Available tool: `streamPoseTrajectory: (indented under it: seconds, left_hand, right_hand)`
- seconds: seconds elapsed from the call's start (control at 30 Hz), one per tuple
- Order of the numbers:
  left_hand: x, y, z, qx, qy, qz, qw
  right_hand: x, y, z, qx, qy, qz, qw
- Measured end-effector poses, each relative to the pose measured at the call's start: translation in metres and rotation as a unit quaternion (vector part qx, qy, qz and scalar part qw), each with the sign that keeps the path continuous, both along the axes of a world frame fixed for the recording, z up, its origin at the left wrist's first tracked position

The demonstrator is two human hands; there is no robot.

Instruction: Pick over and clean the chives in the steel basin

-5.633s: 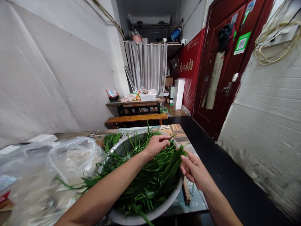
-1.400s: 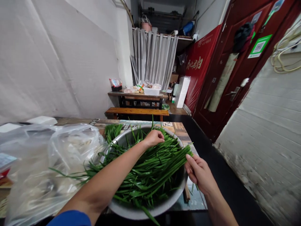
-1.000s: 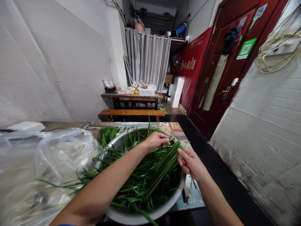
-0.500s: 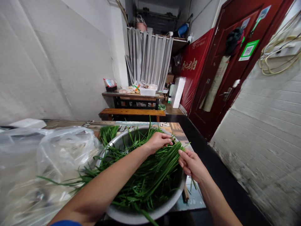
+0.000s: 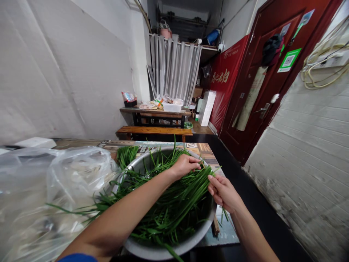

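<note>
Long green garlic chives [image 5: 174, 207] fill a round metal basin [image 5: 199, 238], many lying across it with their ends gathered at the right rim. Over that rim, my right hand [image 5: 225, 191] is closed on the ends of a bunch, thumb on top. My left hand [image 5: 187, 166] reaches across the basin, thumb and fingers pinched together at chive tips beside the bunch; exactly which strands it grips is too small to make out. A smaller heap of chives [image 5: 127, 155] lies on the table behind the basin.
Clear plastic bags [image 5: 79, 174] cover the table's left side. Thin wooden sticks [image 5: 215, 227] lie by the basin's right edge. Beyond the patterned table [image 5: 208, 153] stand a wooden bench [image 5: 155, 130] and another table holding a white tub [image 5: 172, 107]. A red door [image 5: 253, 87] is at right.
The view has shifted very slightly. Both hands stay at nearly the same place over the chives, with no visible change in what they hold.
</note>
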State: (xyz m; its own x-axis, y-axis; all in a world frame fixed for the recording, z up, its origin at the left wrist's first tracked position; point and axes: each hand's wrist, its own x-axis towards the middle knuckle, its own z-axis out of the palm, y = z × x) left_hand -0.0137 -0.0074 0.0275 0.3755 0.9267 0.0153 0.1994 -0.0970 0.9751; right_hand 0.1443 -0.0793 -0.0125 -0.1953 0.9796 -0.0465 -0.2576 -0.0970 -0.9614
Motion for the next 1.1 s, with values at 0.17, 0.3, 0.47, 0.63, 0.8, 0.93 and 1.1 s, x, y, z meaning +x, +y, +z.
streamPoseTrajectory:
  seconds: [0.17, 0.3, 0.47, 0.63, 0.8, 0.93, 1.1]
  left_hand:
    - [0.002, 0.001, -0.007, 0.048, 0.049, -0.01, 0.998]
    - [0.007, -0.009, -0.008, 0.11, 0.091, -0.051, 0.988]
    - [-0.003, -0.008, 0.005, 0.138, 0.136, -0.189, 0.963]
    - [-0.029, 0.027, 0.001, 0.179, 0.193, -0.001, 0.965]
    - [-0.032, 0.044, -0.026, 0.204, 0.365, 0.07, 0.905]
    - [-0.025, 0.047, -0.04, 0.185, 0.396, 0.09, 0.895]
    - [-0.018, 0.048, -0.04, 0.157, 0.412, 0.104, 0.892]
  right_hand:
    - [0.001, 0.0, 0.001, -0.005, -0.004, 0.003, 1.0]
    - [0.002, -0.002, 0.003, 0.0, 0.003, 0.001, 1.0]
    - [0.003, -0.006, 0.005, 0.01, 0.023, -0.005, 1.0]
    - [0.005, -0.008, 0.004, 0.007, 0.039, -0.005, 0.999]
    - [0.006, -0.007, 0.002, -0.005, 0.05, -0.001, 0.999]
    - [0.006, -0.007, 0.001, -0.004, 0.051, 0.004, 0.999]
    - [0.007, -0.007, 0.001, -0.007, 0.052, 0.009, 0.999]
